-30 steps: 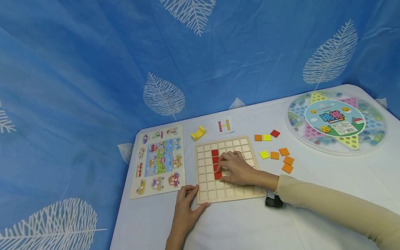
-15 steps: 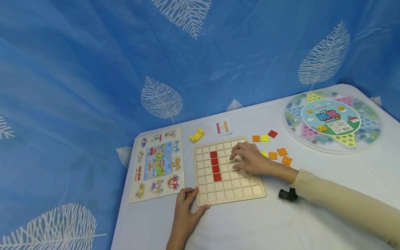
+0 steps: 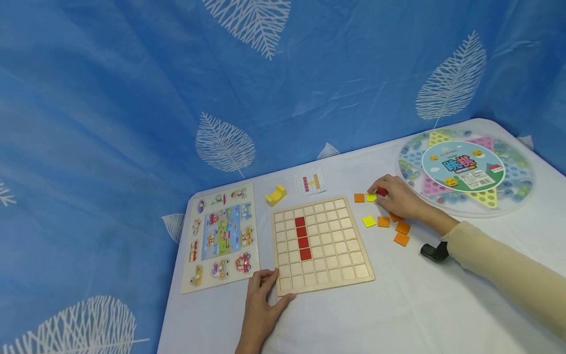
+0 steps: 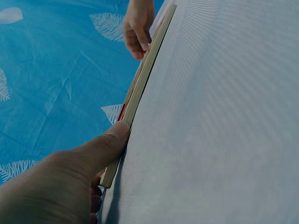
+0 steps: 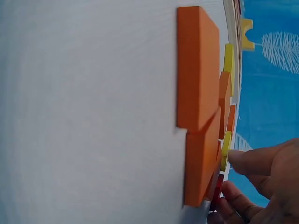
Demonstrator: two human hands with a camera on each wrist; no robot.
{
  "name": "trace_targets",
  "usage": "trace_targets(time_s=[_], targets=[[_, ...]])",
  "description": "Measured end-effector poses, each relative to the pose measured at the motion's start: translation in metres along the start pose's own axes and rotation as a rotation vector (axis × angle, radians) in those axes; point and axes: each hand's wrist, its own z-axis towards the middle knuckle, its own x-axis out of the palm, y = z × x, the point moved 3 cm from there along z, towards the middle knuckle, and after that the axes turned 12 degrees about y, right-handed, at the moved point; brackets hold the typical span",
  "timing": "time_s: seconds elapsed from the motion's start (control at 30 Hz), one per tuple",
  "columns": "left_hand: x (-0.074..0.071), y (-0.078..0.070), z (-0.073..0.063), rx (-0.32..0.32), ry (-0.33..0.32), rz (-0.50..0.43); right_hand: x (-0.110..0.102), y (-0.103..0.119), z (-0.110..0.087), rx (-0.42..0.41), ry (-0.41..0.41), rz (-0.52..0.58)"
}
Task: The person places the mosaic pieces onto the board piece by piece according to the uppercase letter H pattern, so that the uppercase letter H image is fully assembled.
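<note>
Head view: nearest, left hand (image 3: 261,307) grips the grid board (image 3: 327,288) at its corner; light hold should do. Farther, right of it, right hand (image 3: 400,196) touches the red tile (image 3: 382,191) beside a yellow tile (image 3: 370,197); pinched or not, can't tell. I'd lift by opposite edges.

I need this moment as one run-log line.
left hand: holds near-left corner of wooden grid board | right hand: at loose red tile, grip unclear | four red tiles in one board column
</note>
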Motion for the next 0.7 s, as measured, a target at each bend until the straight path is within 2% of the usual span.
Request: trace_targets(time_s=[0.1,0.33,0.57,0.7], targets=[[0.0007,-0.0003,-0.0003,-0.001,-0.004,-0.007,-0.0007,-0.0034,-0.0010,0.004,0.020,-0.011],[0.0020,-0.0005,-0.0006,0.037,-0.042,0.003,0.0023,-0.0049,-0.0013,-0.071,0.023,-0.040],[0.0013,-0.0009,-0.0006,0.050,-0.050,0.005,0.0020,-0.0055,-0.0045,0.066,0.028,-0.035],[0.0007,-0.0007,-0.0001,0.037,-0.034,-0.003,0.0013,-0.0064,-0.0058,0.092,0.018,-0.045]])
